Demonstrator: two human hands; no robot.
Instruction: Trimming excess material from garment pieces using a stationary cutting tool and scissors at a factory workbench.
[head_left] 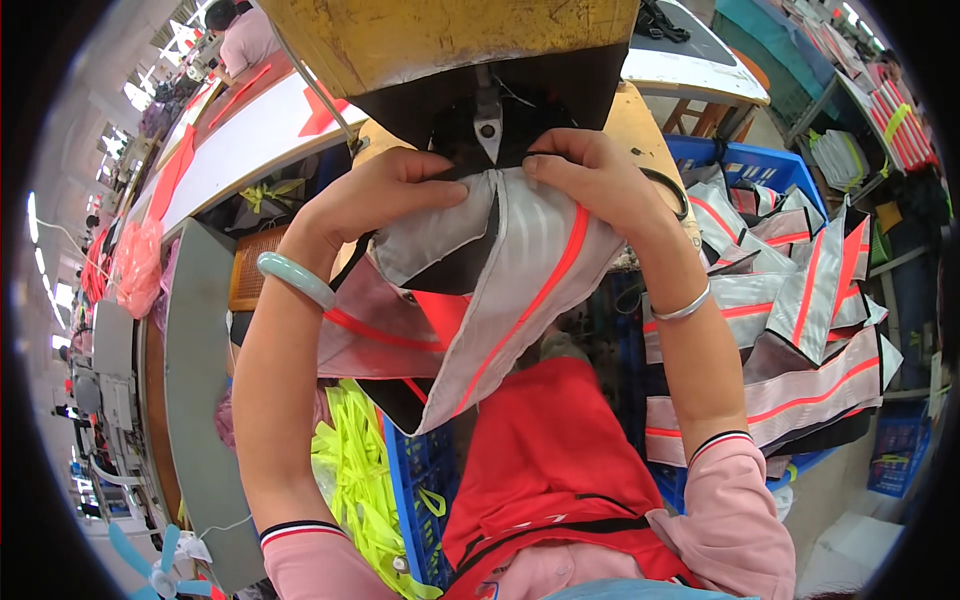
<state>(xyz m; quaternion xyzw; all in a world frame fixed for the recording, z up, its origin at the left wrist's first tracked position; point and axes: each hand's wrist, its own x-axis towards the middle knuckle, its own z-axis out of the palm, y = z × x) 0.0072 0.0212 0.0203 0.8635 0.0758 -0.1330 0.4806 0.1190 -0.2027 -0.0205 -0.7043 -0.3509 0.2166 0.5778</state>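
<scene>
Both my hands pinch the upper edge of a grey fabric piece [530, 240] with black binding and a bright orange-red stripe. My left hand [405, 195] grips it left of a seam, thumb pointing inward. On the other side of that seam, my right hand [585, 175] holds the edge between thumb and fingers. The cloth hangs down toward my lap, folded, with a red patch showing inside. Just above the held edge is the pointed metal head [487, 130] of a yellow machine [450, 40]; whether the cloth touches it I cannot tell.
At right, a blue crate [745, 155] stands behind a heap of similar striped pieces [770, 310]. Neon yellow strips [360, 480] lie by another blue crate [415, 500] at lower left. A white table [240, 140] with red strips extends left, where another person [245, 40] sits.
</scene>
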